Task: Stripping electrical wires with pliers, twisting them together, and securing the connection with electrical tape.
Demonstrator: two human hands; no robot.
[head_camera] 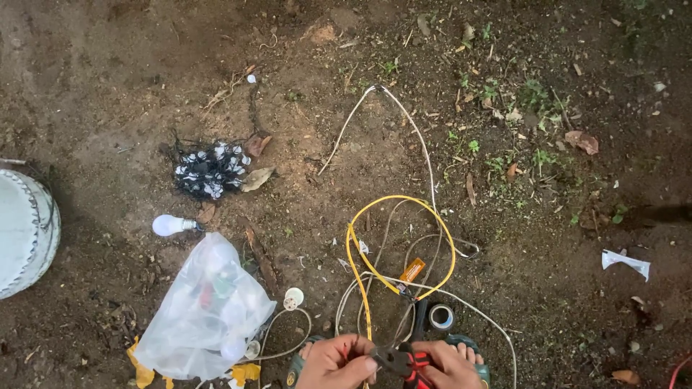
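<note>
Lying on bare brown soil at lower left, a crumpled translucent plastic bag (205, 313), bulging with pale rounded items and bits of red and green, with a yellow wrapper (244, 372) poking out beneath it; just above the bag, a loose white light bulb (170, 225); further up, a tangled black bundle of small white lights (210, 170); cut off at the left edge, a white round container (25, 232); far right, a scrap of white plastic (626, 262).

At bottom centre, both hands close together; left hand (337, 361) closed around the yellow wire (401, 245) near its lower end; right hand (450, 366) gripping red-and-black pliers (401, 360), jaws pointing left towards the wire just beside the left fingers; hard to tell whether the jaws actually touch it.

Yellow wire rising from the hands into a wide loop on the ground, thin and glossy, crossing over a pale grey-white cable (418, 137) that runs up to a bend near the top; small orange tag (412, 270) inside the loop; roll of dark tape (441, 316) just right of the loop's base, near the right hand; small white disc (293, 297) beside the bag.

Scattered dry leaves, twigs and sparse green weeds at upper right.
</note>
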